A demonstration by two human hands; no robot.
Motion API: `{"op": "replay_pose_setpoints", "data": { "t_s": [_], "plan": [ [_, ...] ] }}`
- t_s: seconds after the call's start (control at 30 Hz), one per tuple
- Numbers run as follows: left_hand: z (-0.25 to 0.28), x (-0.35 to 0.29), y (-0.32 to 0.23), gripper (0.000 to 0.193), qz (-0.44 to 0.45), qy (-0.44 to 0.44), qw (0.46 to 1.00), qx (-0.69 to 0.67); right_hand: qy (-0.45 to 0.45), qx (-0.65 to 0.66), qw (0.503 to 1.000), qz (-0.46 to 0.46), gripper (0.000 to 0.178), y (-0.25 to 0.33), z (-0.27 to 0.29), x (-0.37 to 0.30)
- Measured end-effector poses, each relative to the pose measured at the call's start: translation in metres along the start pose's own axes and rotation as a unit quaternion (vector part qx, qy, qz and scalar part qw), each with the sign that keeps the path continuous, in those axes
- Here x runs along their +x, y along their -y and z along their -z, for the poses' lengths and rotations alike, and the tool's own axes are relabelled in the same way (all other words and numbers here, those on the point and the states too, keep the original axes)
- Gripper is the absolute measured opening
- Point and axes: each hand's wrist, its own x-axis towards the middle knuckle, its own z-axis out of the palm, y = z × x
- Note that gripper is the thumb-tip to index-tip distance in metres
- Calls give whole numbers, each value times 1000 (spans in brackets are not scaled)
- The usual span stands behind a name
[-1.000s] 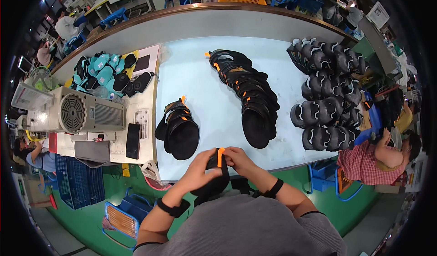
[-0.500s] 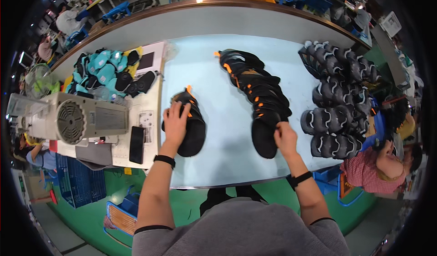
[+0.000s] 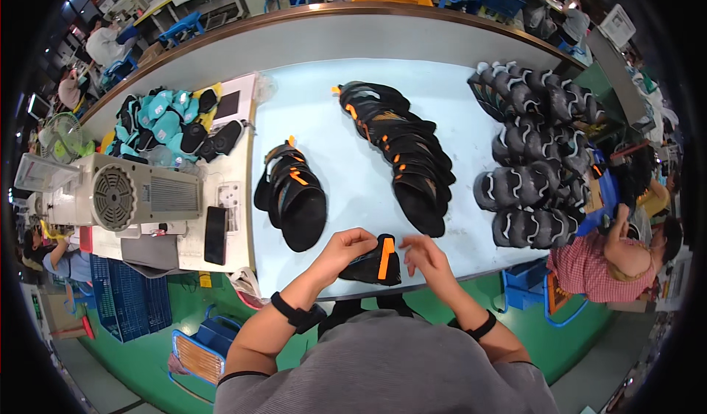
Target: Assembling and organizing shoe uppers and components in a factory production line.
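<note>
A black shoe upper (image 3: 363, 270) with an orange strip lies at the near edge of the pale blue table. My left hand (image 3: 340, 255) pinches its upper edge. Just to its right hovers my right hand (image 3: 429, 261), fingers apart and holding nothing that I can see. Beyond them, a long overlapping row of black shoe uppers (image 3: 418, 202) with orange tabs runs toward the far side. A shorter stack of similar black uppers (image 3: 303, 219) lies to the left of it.
Rows of grey-black shoe uppers (image 3: 534, 182) sit at the table's right. On the left stand a beige sewing machine (image 3: 151, 189), a phone (image 3: 216, 235) and a heap of teal and black pieces (image 3: 163, 123). A low partition (image 3: 353, 37) closes the far side. Another person (image 3: 596, 270) sits at right.
Both hands have left the stacks and come together near the table's front edge. A black upper now lies there, pinched by my left hand. The view has shifted slightly.
</note>
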Motion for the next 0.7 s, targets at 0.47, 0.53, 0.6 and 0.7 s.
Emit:
{"op": "replay_pose_setpoints", "data": {
  "t_s": [0.47,0.53,0.6,0.7],
  "plan": [
    [-17,-31,22,29,-144,-238,830,483,-15,-164,986,40,12,-17,-55,19],
    [5,-29,36,43,-155,-179,914,330,-17,40,989,-144,11,-27,-54,31],
    [20,-35,42,68,-247,-62,898,359,-25,242,930,-277,13,-49,-32,43],
    [15,-37,23,58,-268,-86,778,561,83,112,939,-316,20,-40,-24,57]
  ]
}}
